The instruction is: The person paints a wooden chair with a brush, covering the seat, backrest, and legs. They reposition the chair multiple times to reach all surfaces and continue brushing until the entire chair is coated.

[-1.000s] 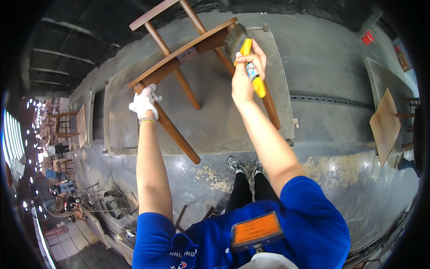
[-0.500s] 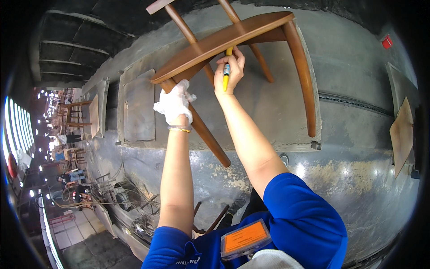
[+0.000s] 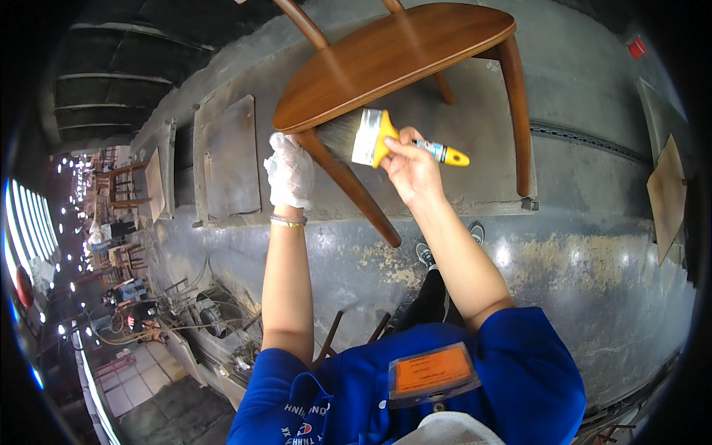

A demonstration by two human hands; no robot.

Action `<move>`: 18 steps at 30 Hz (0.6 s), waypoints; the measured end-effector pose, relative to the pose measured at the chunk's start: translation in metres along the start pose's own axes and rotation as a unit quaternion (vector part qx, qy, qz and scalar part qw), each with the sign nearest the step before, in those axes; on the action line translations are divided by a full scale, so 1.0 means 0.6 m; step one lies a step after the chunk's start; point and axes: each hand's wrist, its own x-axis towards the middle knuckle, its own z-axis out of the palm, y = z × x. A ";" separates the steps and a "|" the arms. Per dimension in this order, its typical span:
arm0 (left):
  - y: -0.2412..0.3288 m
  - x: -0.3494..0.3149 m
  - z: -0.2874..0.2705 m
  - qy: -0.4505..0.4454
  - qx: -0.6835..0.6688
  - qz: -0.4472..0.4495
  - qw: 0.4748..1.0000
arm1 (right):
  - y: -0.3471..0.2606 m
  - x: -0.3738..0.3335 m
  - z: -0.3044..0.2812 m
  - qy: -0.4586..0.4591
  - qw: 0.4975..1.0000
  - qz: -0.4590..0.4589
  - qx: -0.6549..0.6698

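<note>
A brown wooden chair (image 3: 393, 63) is tilted in front of me, its smooth seat uppermost and its legs slanting downward. My left hand (image 3: 289, 174), in a thin whitish glove, is closed at the left corner of the seat, against the top of the front leg (image 3: 348, 191); part of its fingers is hidden. In my bare right hand (image 3: 412, 172) is a wide paintbrush (image 3: 380, 139) with a yellow handle and a metal band. Its dark bristles point left, just below the seat's edge and by that front leg.
Beneath the chair is a low grey platform (image 3: 467, 185). A flat board (image 3: 665, 200) leans at the far right, near a small red object (image 3: 636, 47). Hoses and a round fan-like machine (image 3: 213, 315) lie at the lower left. Other chairs and people appear farther left.
The brush has come out from under the seat and swung round, bristles now leftward. The chair has tipped so more of its seat top shows; my left hand stays at its corner.
</note>
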 end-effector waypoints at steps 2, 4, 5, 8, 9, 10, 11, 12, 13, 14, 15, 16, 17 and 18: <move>-0.013 0.003 0.006 0.182 0.448 0.025 0.875 | -0.004 -0.040 -0.019 0.085 0.996 0.038 -0.011; -0.040 0.016 -0.012 0.212 0.656 -0.011 0.725 | -0.019 -0.075 -0.023 0.184 0.979 0.025 -0.080; -0.053 0.025 -0.030 0.215 0.727 -0.063 0.649 | -0.024 -0.086 -0.019 0.159 0.986 0.016 -0.041; -0.093 0.033 -0.090 0.254 0.888 0.050 0.380 | -0.009 -0.096 0.011 0.163 0.987 0.000 0.002; -0.098 0.029 -0.109 0.267 0.928 0.155 0.208 | 0.014 -0.091 0.022 0.122 0.992 -0.008 -0.009; -0.102 0.027 -0.123 0.250 0.943 0.219 0.029 | 0.034 -0.093 0.025 0.060 0.998 -0.024 -0.008; -0.106 0.027 -0.129 0.246 0.939 0.223 0.095 | 0.059 -0.094 0.022 0.081 0.995 -0.056 -0.026; -0.105 0.028 -0.133 0.241 0.938 0.230 0.092 | 0.082 -0.103 0.011 0.028 0.996 -0.088 -0.018; -0.104 0.037 -0.132 0.222 0.946 0.215 0.096 | 0.095 -0.116 -0.012 0.041 0.996 -0.082 -0.014; -0.102 0.044 -0.128 0.212 0.947 0.221 0.098 | 0.102 -0.136 -0.044 0.122 0.988 -0.075 -0.047; -0.101 0.048 -0.123 0.206 0.939 0.257 0.098 | 0.099 -0.160 -0.082 0.163 0.982 -0.065 -0.075; -0.101 0.055 -0.118 0.209 0.942 0.247 0.087 | 0.092 -0.192 -0.120 0.220 0.968 -0.054 -0.110; -0.101 0.061 -0.114 0.226 0.935 0.264 0.069 | 0.089 -0.216 -0.153 0.315 0.940 -0.036 -0.125; -0.101 0.067 -0.111 0.241 0.931 0.268 0.055 | 0.084 -0.234 -0.176 0.427 0.890 -0.008 -0.162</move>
